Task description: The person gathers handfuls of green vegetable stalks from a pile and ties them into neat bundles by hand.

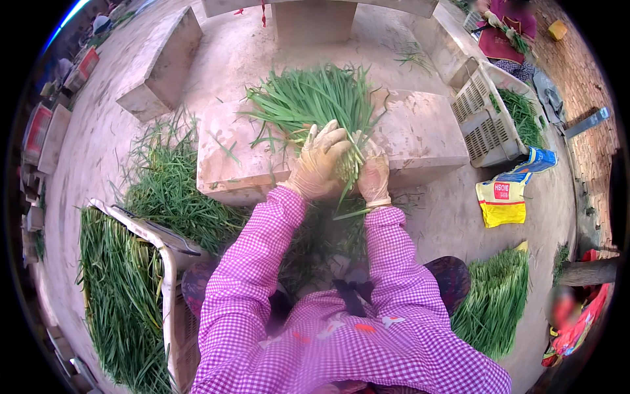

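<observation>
A bunch of garlic chives [315, 98] lies on the low stone block in front of me, its green leaves fanned toward the far side. The pale cut ends point back at me. My left hand [319, 161], in a cream glove, curls over the left side of the stalk ends. Against their right side my right hand [374, 172], gloved too, presses with its fingers partly hidden by the stalks. Both hands grip the bunch between them. A few loose stalks hang below, near the right wrist.
The stone block [236, 167] stands before my knees. Loose chives [177, 190] are heaped at left, beside a full crate [167, 276]. Stacked chives [492, 302] lie at right, near a yellow and blue bag [502, 200]. Another crate [489, 125] and a person [508, 33] are at far right.
</observation>
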Demonstrator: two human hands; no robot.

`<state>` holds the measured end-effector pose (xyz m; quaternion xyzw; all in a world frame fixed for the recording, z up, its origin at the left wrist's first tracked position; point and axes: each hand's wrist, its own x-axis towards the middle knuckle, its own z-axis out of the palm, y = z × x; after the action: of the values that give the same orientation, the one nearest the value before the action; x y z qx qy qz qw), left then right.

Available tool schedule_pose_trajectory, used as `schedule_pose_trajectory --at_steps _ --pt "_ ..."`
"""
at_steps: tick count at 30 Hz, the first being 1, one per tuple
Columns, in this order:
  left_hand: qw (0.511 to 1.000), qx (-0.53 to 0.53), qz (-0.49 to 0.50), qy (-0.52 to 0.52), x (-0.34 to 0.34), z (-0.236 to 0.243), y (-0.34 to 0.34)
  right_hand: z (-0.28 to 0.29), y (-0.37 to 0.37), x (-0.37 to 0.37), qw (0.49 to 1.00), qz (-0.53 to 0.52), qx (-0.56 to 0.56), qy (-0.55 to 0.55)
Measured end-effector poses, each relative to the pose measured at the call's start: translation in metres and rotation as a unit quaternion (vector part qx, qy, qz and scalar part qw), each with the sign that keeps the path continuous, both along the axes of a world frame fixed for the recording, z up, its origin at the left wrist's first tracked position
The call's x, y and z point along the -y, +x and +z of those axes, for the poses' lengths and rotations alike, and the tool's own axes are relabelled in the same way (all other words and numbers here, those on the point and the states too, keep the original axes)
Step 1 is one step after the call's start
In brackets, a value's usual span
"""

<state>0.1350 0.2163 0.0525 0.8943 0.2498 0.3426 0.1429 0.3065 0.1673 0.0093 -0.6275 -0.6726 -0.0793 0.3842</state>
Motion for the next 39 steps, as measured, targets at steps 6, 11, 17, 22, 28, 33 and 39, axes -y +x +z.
schedule_pose_trajectory --at_steps 6,11,17,22,28,33,39 --pt "0.986 -0.057 0.135 0.076 0.029 0.021 -0.024 0.006 0.029 0.018 0.982 -0.014 -0.187 -0.024" --pt "0.903 0.317 0.194 -0.214 0.039 -0.020 -0.033 0.035 0.022 0.012 0.838 -0.082 -0.537 -0.039" --pt "0.880 0.244 0.230 -0.338 0.000 -0.031 0.015 0.049 -0.024 -0.015 0.967 -0.022 -0.225 -0.117" --pt "0.909 0.144 0.186 -0.344 0.011 -0.015 0.059 0.030 0.007 -0.011 0.959 -0.041 -0.265 -0.096" --pt "0.931 0.038 0.084 -0.353 0.045 0.057 -0.017 0.022 0.053 -0.001 0.960 -0.239 -0.067 -0.131" --pt "0.938 0.119 0.165 -0.282 0.134 0.132 -0.199 0.098 -0.044 0.007 0.971 -0.215 0.018 0.098" --pt "0.874 0.060 0.438 -0.203 0.318 0.134 -0.435 0.095 -0.215 0.053 0.943 0.252 -0.181 -0.117"
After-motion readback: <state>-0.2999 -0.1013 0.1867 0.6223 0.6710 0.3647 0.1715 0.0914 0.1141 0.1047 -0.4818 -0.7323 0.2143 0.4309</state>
